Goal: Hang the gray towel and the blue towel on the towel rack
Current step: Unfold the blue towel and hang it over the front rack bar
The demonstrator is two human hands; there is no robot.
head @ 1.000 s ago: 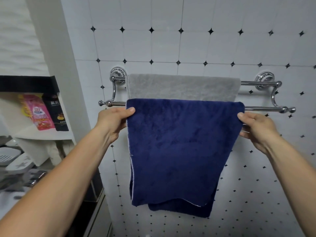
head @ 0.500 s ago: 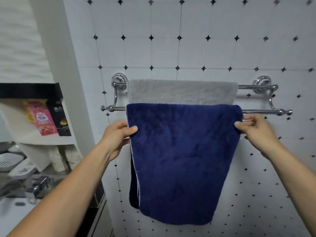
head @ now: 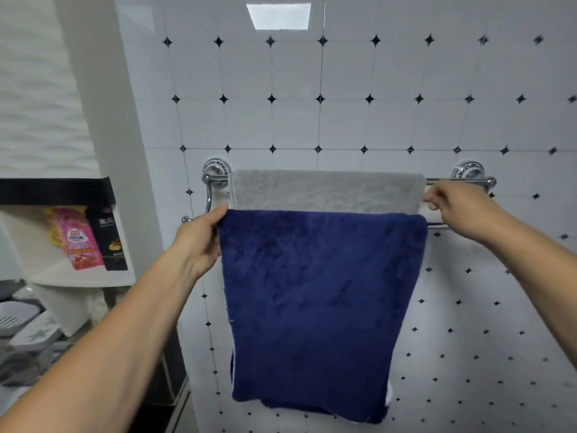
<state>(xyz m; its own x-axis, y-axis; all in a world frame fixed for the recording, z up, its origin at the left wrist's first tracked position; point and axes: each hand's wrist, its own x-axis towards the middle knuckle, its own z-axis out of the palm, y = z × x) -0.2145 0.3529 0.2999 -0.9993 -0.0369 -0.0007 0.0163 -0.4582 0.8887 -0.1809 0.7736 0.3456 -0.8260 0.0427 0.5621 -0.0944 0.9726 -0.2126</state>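
Note:
A chrome two-bar towel rack (head: 459,182) is fixed to the tiled wall. The gray towel (head: 324,190) hangs over its rear, upper bar. The blue towel (head: 318,295) is draped over the front, lower bar and hangs down folded, covering most of the gray one. My left hand (head: 199,242) pinches the blue towel's upper left corner at the front bar. My right hand (head: 459,214) is at the gray towel's right edge, fingers closed on it just under the rear bar.
A white shelf unit (head: 78,276) stands at the left with a pink packet (head: 79,242) and a black packet (head: 110,242). Soap dishes (head: 28,326) lie below it. A white wall corner (head: 125,151) juts out left of the rack.
My right hand has left the blue towel's right edge and risen to the gray towel's right edge. My left hand moved up to the blue towel's top corner. The view tilted upward.

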